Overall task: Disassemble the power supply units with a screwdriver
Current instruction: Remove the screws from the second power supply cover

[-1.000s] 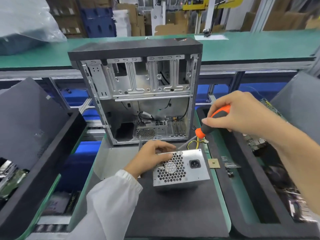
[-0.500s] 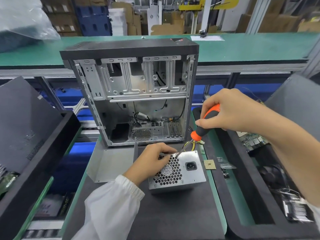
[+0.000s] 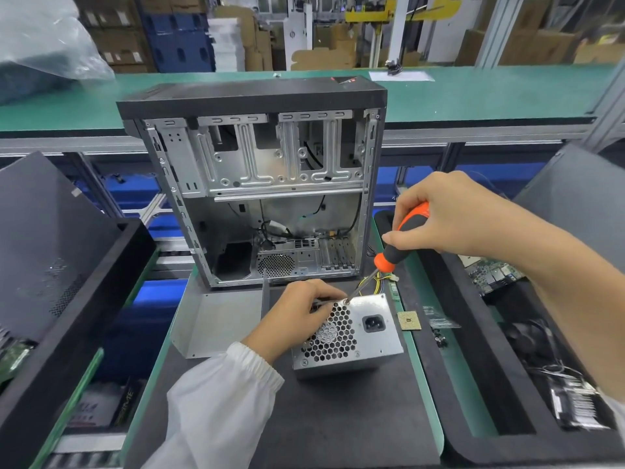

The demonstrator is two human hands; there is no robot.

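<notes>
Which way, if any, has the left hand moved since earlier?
No. The left hand still holds the power supply unit at its upper-left corner.

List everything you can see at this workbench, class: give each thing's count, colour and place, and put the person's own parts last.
power supply: one, silver, on the black mat, near centre
screwdriver: one, orange and black handle, tip at the power supply's top corner
wires: a bundle, yellow and black, behind the power supply
computer case: one, black and bare metal, open, upright behind the mat
metal panel: one, grey, flat, left of the power supply
chip: one, gold, right of the power supply
black mat: one, on the green bench
trays: two, black, left and right
sleeve: one, white, left arm
left hand: rests on the power supply
right hand: grips the screwdriver
</notes>
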